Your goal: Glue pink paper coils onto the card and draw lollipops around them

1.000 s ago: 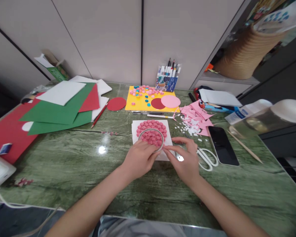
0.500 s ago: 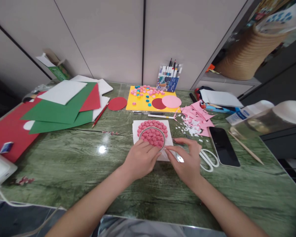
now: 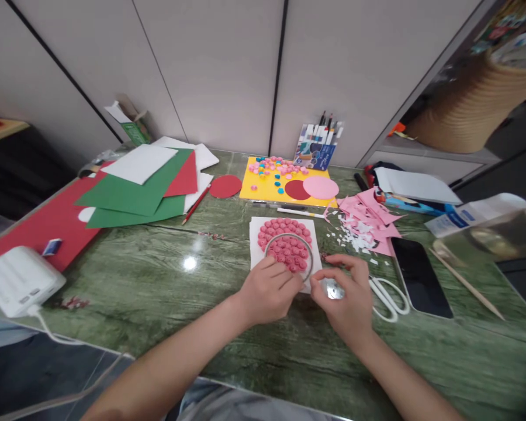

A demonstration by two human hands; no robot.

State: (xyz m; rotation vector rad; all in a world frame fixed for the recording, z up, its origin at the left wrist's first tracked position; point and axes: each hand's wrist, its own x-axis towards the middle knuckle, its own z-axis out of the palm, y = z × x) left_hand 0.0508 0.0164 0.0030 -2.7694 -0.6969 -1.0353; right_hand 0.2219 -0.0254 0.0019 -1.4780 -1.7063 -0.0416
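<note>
A white paper square (image 3: 256, 257) lies in front of me, bearing a round cluster of pink beadlike rosettes (image 3: 284, 226). Over its near part is a thin grey ring (image 3: 311, 257) that looks like a narrow roll of tape. My left hand (image 3: 272, 292) is closed on the ring's near side, fingers curled over it. Just right of the ring, my right hand (image 3: 348, 298) has thumb and forefinger brought together in a pinch; whatever is between them is too small to make out. White-handled scissors (image 3: 390, 301) lie beside my right hand, their blades partly behind it.
A yellow sheet (image 3: 252, 187) holds beads and paper discs; markers (image 3: 318, 146) stand behind. Pink scraps (image 3: 372, 213), a phone (image 3: 421, 278) and a wooden stick (image 3: 469, 283) are right. Green sheets (image 3: 131, 199), a red pencil (image 3: 196, 204) and a white power bank (image 3: 21, 280) are left.
The camera view has shifted, so the table appears farther right and shows more on the left. My left hand keeps hold of the ring; my right hand stays pinched close by it.
</note>
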